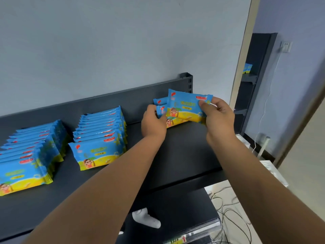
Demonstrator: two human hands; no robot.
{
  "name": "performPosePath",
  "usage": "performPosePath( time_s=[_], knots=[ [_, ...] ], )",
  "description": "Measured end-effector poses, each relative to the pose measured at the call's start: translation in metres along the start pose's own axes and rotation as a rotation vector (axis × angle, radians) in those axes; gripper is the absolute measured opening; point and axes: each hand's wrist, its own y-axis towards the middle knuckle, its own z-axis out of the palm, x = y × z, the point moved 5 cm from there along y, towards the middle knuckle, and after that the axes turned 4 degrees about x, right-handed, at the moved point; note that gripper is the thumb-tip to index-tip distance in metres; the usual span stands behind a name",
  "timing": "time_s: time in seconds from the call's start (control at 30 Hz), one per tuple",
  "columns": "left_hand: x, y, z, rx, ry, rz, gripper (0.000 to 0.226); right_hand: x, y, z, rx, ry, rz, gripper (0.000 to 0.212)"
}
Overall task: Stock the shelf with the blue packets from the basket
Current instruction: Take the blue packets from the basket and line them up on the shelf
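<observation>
Left hand (pixel 153 124) and right hand (pixel 219 118): bare, ungloved. Left forearm (pixel 109 182) and right forearm (pixel 255 173): bare along their full visible length, to the lower frame edge. Fingers (pixel 215 103): bare; the right thumb shows a short nail. One foot wears a white sock (pixel 146 218).

Single head-worn wide view, forward and down onto the shelf (pixel 184 147), apparently close.

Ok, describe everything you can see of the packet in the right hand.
The held packet is blue film with a yellow lower band, a cartoon child and a red label. The right hand pinches its right end; it is upright, slightly tilted, above the shelf, before the standing packets the left hand grips.
</observation>
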Motion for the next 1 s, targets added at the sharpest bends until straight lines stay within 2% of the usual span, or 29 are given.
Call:
performPosePath(
  time_s=[0.2,0.43,0.57,0.7,0.83,1.0],
  knots=[
    [0.000,0.017,0.009,-0.045,0.190,0.039,0.029,-0.004,0.025,-0.003,0.030,-0.080,-0.029,0.021],
    [0.016,0.036,0.011,-0.049,-0.125,0.046,0.017,-0.017,0.048,0.003,0.156,-0.287,-0.031,0.013],
    [0.025,0.042,0.014,-0.053,-0.227,-0.002,0.010,-0.028,0.066,0.013,0.178,-0.352,-0.062,0.012],
    [0.024,0.041,0.016,0.005,-0.269,-0.061,0.021,-0.041,0.087,0.023,0.184,-0.511,-0.112,0.017],
    [0.022,0.038,0.018,0.031,-0.293,-0.052,0.028,-0.054,0.096,0.035,0.207,-0.584,-0.117,0.011],
    [0.025,0.039,0.019,0.013,-0.156,0.014,0.035,-0.067,0.098,0.040,0.189,-0.560,-0.080,0.026]
  ],
)
